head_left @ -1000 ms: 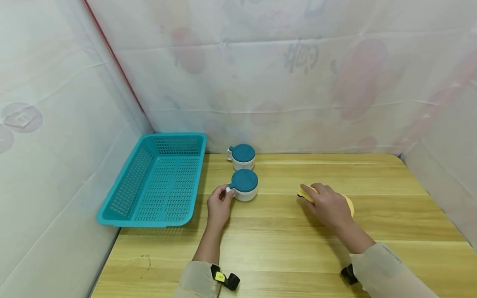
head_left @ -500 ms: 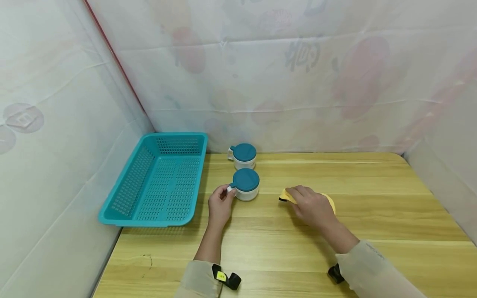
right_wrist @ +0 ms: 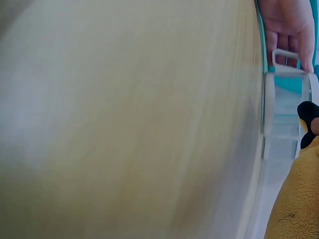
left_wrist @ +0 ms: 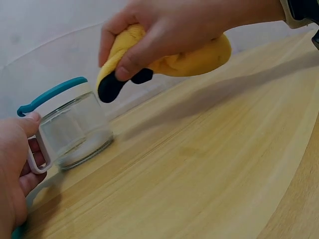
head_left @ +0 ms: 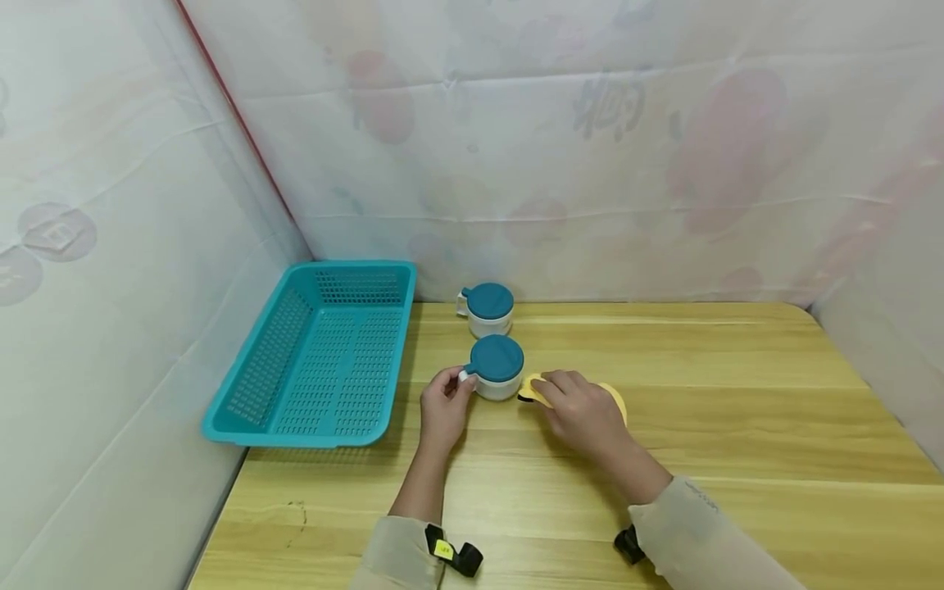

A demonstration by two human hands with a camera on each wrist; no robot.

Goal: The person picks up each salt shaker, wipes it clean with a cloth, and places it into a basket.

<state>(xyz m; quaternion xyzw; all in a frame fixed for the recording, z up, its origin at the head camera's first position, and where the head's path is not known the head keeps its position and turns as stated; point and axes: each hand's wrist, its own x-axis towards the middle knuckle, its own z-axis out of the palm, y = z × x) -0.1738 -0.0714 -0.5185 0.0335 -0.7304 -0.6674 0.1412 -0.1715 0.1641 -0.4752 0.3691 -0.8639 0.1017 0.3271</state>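
Observation:
The left hand (head_left: 444, 414) pinches the white handle of the nearer glass jar (head_left: 496, 365), which stands upright under a teal lid. In the left wrist view this jar (left_wrist: 79, 130) is see-through, with a little pale matter low inside. A yellow cloth-like thing with black parts (left_wrist: 192, 59) is gripped in the right hand (left_wrist: 172, 27), held above the table just right of the jar. From the head view, the right hand (head_left: 586, 416) covers its middle. Right behind the nearer jar stands a second teal-lidded jar (head_left: 490, 310).
A teal perforated basket (head_left: 335, 377) sits at the table's left side, its inside bare. Printed sheeting (head_left: 560, 164) hangs behind the wooden table (head_left: 737, 393) and along both sides.
The right hand has moved left with the yellow thing, from well right of the jars to close beside the nearer one. The left hand keeps its hold on the handle.

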